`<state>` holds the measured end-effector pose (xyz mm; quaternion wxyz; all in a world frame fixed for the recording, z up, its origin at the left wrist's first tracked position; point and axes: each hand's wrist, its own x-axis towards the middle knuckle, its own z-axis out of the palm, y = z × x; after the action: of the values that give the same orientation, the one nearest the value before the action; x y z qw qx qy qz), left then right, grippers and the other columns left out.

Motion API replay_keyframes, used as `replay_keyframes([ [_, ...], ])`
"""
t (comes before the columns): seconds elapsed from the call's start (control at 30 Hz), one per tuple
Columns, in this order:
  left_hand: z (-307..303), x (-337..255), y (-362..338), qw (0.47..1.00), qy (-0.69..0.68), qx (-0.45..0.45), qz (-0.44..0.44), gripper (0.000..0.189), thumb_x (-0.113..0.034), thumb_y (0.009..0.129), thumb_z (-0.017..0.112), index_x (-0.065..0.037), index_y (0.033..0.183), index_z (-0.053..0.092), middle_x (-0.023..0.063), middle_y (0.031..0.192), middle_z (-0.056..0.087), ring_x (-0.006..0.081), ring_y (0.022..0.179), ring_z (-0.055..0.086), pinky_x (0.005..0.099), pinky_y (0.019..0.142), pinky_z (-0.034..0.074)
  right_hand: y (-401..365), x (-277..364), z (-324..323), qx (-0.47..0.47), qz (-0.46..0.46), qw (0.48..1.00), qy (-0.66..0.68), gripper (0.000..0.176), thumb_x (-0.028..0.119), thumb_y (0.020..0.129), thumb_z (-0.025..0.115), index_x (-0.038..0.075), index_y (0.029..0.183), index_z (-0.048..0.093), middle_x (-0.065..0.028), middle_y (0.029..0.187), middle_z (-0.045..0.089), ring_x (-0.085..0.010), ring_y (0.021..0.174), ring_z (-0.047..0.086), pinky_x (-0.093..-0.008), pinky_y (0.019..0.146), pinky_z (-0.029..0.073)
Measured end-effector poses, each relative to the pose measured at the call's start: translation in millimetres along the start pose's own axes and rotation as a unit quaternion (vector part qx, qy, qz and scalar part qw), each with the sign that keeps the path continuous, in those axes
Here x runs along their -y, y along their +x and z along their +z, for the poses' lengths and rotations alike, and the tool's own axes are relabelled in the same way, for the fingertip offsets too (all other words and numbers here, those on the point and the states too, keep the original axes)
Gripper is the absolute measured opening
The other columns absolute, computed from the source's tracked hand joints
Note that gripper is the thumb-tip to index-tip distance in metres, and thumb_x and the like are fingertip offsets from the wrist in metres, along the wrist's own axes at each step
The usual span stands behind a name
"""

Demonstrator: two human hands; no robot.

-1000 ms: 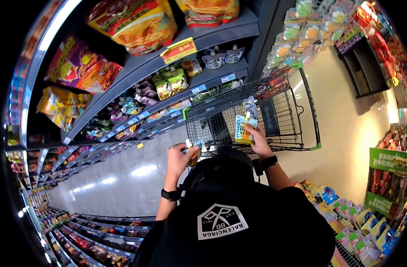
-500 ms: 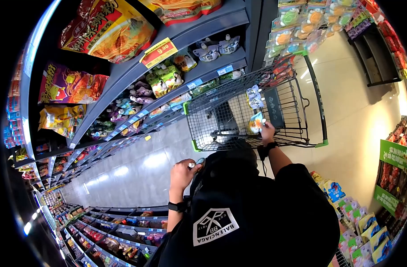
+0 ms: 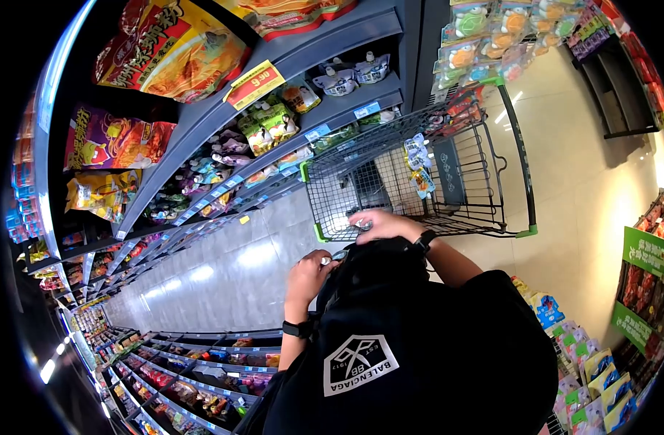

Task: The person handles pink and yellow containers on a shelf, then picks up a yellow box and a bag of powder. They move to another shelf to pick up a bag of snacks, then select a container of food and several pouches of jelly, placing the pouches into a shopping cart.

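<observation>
My left hand (image 3: 307, 277) is closed around a small pouch (image 3: 337, 256) with a white cap, in front of my dark top. To its right, my right hand (image 3: 381, 226) is at the near edge of the shopping cart (image 3: 527, 174), its fingers curved and apart with no item clearly visible between them. Inside the cart lie a white and blue pouch (image 3: 417, 151) and, just below it, a yellow and blue pouch (image 3: 422, 183).
Shelves (image 3: 359, 43) of capped pouches and snack bags run along the upper left. More shelves (image 3: 179, 362) stand at the lower left. Hanging packs (image 3: 466, 54) are at the top right, and bagged goods (image 3: 600, 373) at the lower right.
My right hand has let go of the yellow and blue pouch, which now lies in the cart, and has moved left towards my left hand. My left hand has shifted slightly right, still holding its pouch.
</observation>
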<state>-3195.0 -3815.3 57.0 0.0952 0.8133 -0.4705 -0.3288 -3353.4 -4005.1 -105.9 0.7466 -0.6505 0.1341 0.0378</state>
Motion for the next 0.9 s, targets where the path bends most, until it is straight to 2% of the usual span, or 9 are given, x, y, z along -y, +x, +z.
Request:
replay_keyframes([
  [0.07,3.0,-2.8,7.4,1.000,-0.011,0.002,0.016,0.024,-0.026,0.088,0.071,-0.005,0.099,0.069,0.0161,0.095,0.070,0.0376,0.087,0.066,0.0437,0.076,0.052,-3.6,28.4,22.9,0.064,-0.079,0.995,0.018,0.069,0.028,0.076,0.082,0.003,0.135,0.056,-0.0115,0.129,0.064,-0.0254,0.118,0.060,-0.0363,0.102,0.046],
  [0.13,5.1,-7.8,16.9,0.997,-0.059,-0.005,0.046,0.022,-0.022,0.089,0.069,-0.003,0.100,0.068,0.0168,0.100,0.069,0.0383,0.092,0.065,0.0445,0.078,0.052,-3.7,47.1,35.5,0.073,-0.063,0.989,-0.116,0.060,0.031,0.077,0.080,0.003,0.127,0.061,-0.0160,0.123,0.066,-0.0303,0.112,0.063,-0.0375,0.095,0.049],
  [0.2,5.6,-12.2,27.3,0.996,-0.061,0.007,0.066,0.022,-0.021,0.089,0.070,-0.003,0.102,0.068,0.0168,0.101,0.069,0.0380,0.094,0.065,0.0439,0.079,0.052,-8.4,61.8,42.4,-0.039,-0.052,0.975,-0.212,0.034,0.035,0.082,0.074,0.005,0.097,0.071,-0.0151,0.090,0.072,-0.0350,0.084,0.069,-0.0424,0.072,0.053],
  [0.33,4.9,-22.7,42.2,0.995,-0.070,0.004,0.064,0.025,-0.016,0.088,0.070,-0.003,0.109,0.066,0.0166,0.100,0.068,0.0372,0.094,0.065,0.0415,0.081,0.052,-9.0,39.0,30.6,-0.158,-0.089,0.976,-0.117,0.032,0.036,0.084,0.074,0.005,0.094,0.074,-0.0161,0.081,0.070,-0.0342,0.075,0.068,-0.0396,0.067,0.052],
  [0.4,10.9,-21.1,49.7,0.984,-0.109,-0.100,0.100,0.027,-0.014,0.088,0.070,-0.002,0.112,0.064,0.0173,0.103,0.067,0.0358,0.096,0.064,0.0405,0.084,0.051,-11.6,15.6,22.5,-0.216,-0.031,0.972,-0.081,0.034,0.038,0.086,0.073,0.005,0.095,0.074,-0.0158,0.080,0.070,-0.0331,0.073,0.068,-0.0379,0.066,0.052],
  [0.5,18.3,-7.3,47.9,0.992,-0.075,-0.061,0.079,0.030,-0.016,0.090,0.069,-0.001,0.115,0.063,0.0181,0.106,0.067,0.0346,0.098,0.064,0.0404,0.085,0.051,-12.1,-50.2,7.2,-0.351,0.079,0.929,-0.093,0.036,0.040,0.087,0.070,0.006,0.094,0.074,-0.0171,0.079,0.070,-0.0338,0.071,0.068,-0.0407,0.063,0.052],
  [0.67,52.3,48.3,36.2,0.998,-0.030,0.043,0.032,0.035,-0.021,0.088,0.071,-0.001,0.116,0.064,0.0187,0.108,0.068,0.0348,0.095,0.066,0.0408,0.083,0.053,-33.1,-152.8,-29.2,-0.511,0.141,0.841,-0.109,0.040,0.035,0.087,0.072,-0.003,0.097,0.072,-0.0227,0.081,0.067,-0.0366,0.074,0.067,-0.0424,0.064,0.051],
  [0.83,78.3,85.2,29.8,0.980,-0.099,0.146,-0.086,0.034,-0.019,0.090,0.071,-0.002,0.118,0.064,0.0150,0.106,0.071,0.0263,0.092,0.069,0.0368,0.077,0.054,-43.6,-230.6,-58.5,-0.517,0.283,0.793,-0.155,0.033,0.028,0.088,0.071,-0.001,0.104,0.071,-0.0208,0.095,0.071,-0.0348,0.085,0.069,-0.0435,0.075,0.054],
  [0.9,96.5,109.9,26.4,0.968,-0.135,0.144,-0.155,0.033,-0.019,0.091,0.070,-0.002,0.119,0.064,0.0135,0.105,0.071,0.0240,0.093,0.069,0.0352,0.078,0.054,-46.6,-249.3,-72.2,-0.482,0.405,0.777,-0.006,0.034,0.027,0.088,0.072,0.001,0.109,0.071,-0.0196,0.100,0.072,-0.0348,0.090,0.069,-0.0449,0.080,0.055],
])
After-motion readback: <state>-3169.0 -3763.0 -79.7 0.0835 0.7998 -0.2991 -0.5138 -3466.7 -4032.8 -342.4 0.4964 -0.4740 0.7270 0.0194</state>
